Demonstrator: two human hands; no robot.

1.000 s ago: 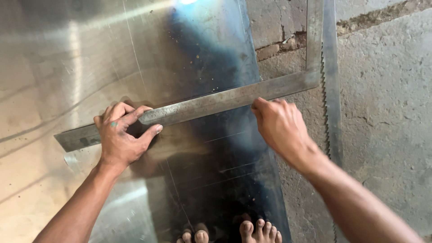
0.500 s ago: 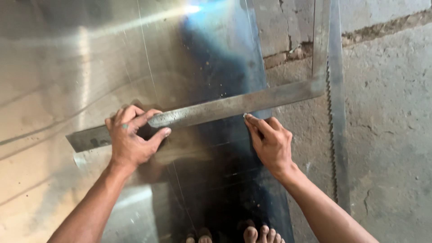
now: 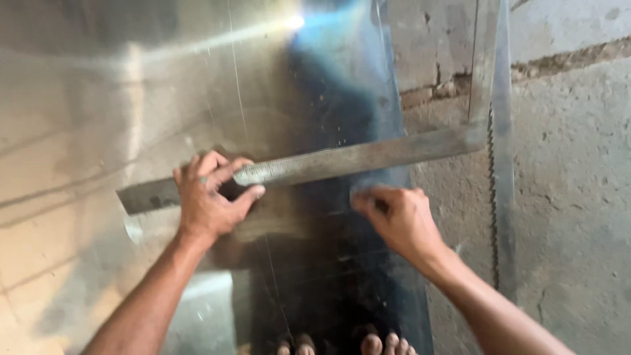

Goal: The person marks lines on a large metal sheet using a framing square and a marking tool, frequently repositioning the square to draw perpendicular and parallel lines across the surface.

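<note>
A large shiny metal sheet point(image 3: 131, 98) lies on the floor. Across it rests a steel L-shaped square point(image 3: 342, 161), its long arm running left to right and its short arm going up along the sheet's right side. My left hand point(image 3: 210, 197) presses down on the long arm near its left end, fingers spread over it. My right hand point(image 3: 394, 220) is just below the long arm's middle, fingers bunched and touching the sheet; whether it pinches a small scribing tool I cannot tell.
A rough concrete floor point(image 3: 565, 197) lies right of the sheet, with a brick and mortar seam point(image 3: 434, 92) near the top. A thin metal strip point(image 3: 503, 197) runs along the square's short arm. My bare toes point(image 3: 342, 343) show at the bottom edge.
My right hand has come off the square's long arm and moved down and left onto the sheet. My left hand stays pressed on the square.
</note>
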